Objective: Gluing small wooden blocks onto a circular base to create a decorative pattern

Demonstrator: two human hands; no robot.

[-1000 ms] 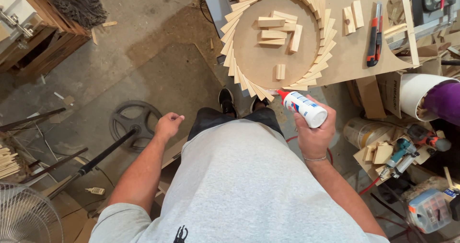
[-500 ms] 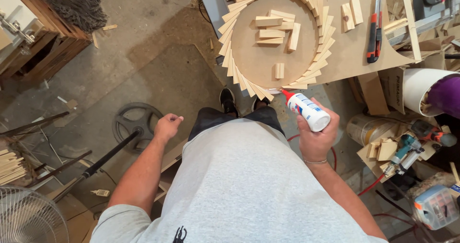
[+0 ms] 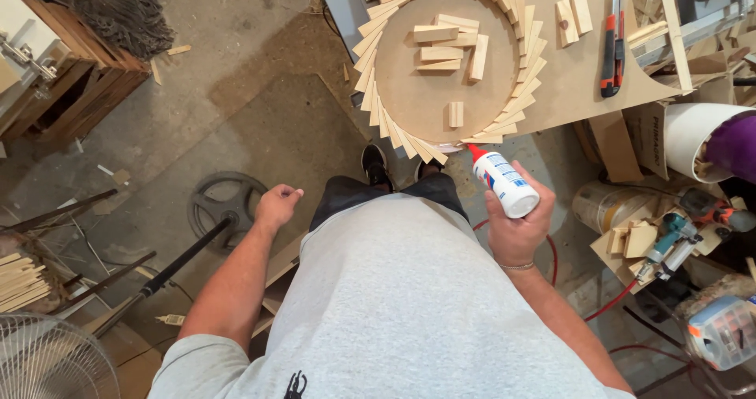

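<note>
My right hand [image 3: 518, 227] grips a white glue bottle [image 3: 504, 182] with a red nozzle, tilted so the tip points up-left toward the near edge of a round wooden disc [image 3: 429, 104]. Small wooden slats fan around the disc's rim like overlapping petals [image 3: 378, 112]. Several loose wood blocks [image 3: 449, 45] lie on the disc. My left hand [image 3: 277, 205] hangs at my side over the floor, fingers loosely curled, holding nothing.
An orange-and-black utility knife [image 3: 611, 49] and two wood blocks [image 3: 573, 13] lie on the bench board. A white bucket [image 3: 693, 135], a nail gun [image 3: 665, 245] and scrap wood crowd the right. A barbell with weight plate [image 3: 224, 206], a fan [image 3: 47, 363] and wooden crates [image 3: 71, 92] stand left.
My right hand has lowered a little with the glue bottle, its nozzle staying near the ring's front edge. The left hand has barely moved.
</note>
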